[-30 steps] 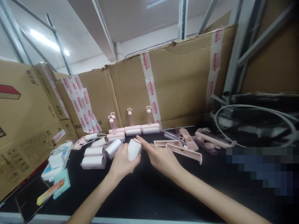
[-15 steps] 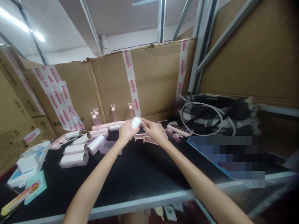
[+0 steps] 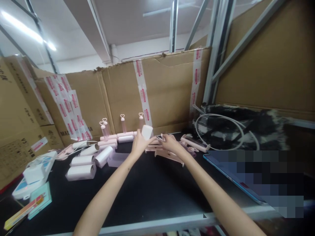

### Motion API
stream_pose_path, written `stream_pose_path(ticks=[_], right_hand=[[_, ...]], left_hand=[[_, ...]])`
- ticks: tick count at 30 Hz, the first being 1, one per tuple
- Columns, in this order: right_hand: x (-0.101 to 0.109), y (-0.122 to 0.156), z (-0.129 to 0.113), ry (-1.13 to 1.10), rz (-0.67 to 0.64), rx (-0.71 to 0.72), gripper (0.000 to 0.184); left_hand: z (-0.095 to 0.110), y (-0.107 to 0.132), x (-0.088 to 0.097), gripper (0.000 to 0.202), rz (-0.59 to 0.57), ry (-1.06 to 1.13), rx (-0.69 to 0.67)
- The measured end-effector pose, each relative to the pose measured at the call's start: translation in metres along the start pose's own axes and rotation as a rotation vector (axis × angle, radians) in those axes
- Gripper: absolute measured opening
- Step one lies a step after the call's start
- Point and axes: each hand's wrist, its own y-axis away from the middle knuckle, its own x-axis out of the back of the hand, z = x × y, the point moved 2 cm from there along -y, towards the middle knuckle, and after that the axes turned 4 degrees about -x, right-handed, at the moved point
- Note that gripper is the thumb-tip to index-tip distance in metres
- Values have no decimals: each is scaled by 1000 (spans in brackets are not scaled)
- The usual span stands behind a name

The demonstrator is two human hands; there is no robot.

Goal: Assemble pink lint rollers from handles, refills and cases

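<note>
Above the middle of the black table, my left hand (image 3: pixel 140 144) is closed around a white roll (image 3: pixel 147 131), which is tilted and looks like a lint roller refill. To its right, my right hand (image 3: pixel 170 143) is pinched, and at its fingertips is a small thin thing, too small to make out. Just below and behind the right hand lie pale pink plastic holder parts (image 3: pixel 169 155). Left of my hands are several white paper rolls (image 3: pixel 80 171), some in translucent covers. Pink lint rollers with white sheets (image 3: pixel 125 139) lie behind them.
Heart-topped clear pink tubes (image 3: pixel 123 123) stand at the back before a cardboard wall (image 3: pixel 169 91). At left are a power strip (image 3: pixel 36 173) and a teal box (image 3: pixel 40 200). A blue-edged tablet-like thing (image 3: pixel 233 178) and a looped white cable (image 3: pixel 242 131) are at right.
My right hand has moved away from the roll, to the right and slightly down. The roll in my left hand has turned more upright. The view has shifted a little.
</note>
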Motion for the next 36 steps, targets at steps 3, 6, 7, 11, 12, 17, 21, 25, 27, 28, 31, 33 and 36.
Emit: stream_pose_path(ticks=[3, 6, 7, 11, 12, 17, 21, 25, 27, 28, 31, 33, 36], right_hand=[[16, 5, -9, -47, 63, -28, 40], [28, 16, -33, -147, 85, 76, 34], [30, 22, -43, -204, 63, 150, 32], [22, 49, -79, -418, -106, 444, 33], [19, 56, -84, -423, -137, 476, 33], [4, 72, -95, -421, -202, 486, 31], [1, 73, -95, -476, -199, 471, 31], [2, 72, -96, -477, -200, 472, 31], [3, 72, -96, -426, -200, 485, 32], [3, 73, -96, -378, -192, 496, 33], [1, 76, -97, -163, -142, 548, 34], [-4, 81, -101, -21, -125, 580, 35], [-15, 89, -112, 118, -146, 593, 34]], left_hand=[[-6, 14, 21, 55, 7, -4, 4], [-15, 31, 44, 49, 21, -61, 18], [-18, 36, 52, 48, 29, -104, 21], [-29, 53, 76, 47, 19, -331, 13], [-31, 57, 80, 46, 11, -366, 1], [-43, 71, 88, 46, 3, -400, -16], [-50, 73, 89, 49, 18, -398, 8], [-49, 72, 93, 49, 8, -423, -1], [-46, 73, 96, 49, -12, -462, 6], [-45, 74, 99, 48, -30, -486, 9], [-39, 78, 107, 42, -102, -584, 12], [-38, 81, 113, 40, -141, -655, 26], [-39, 85, 121, 36, -179, -695, 99]])
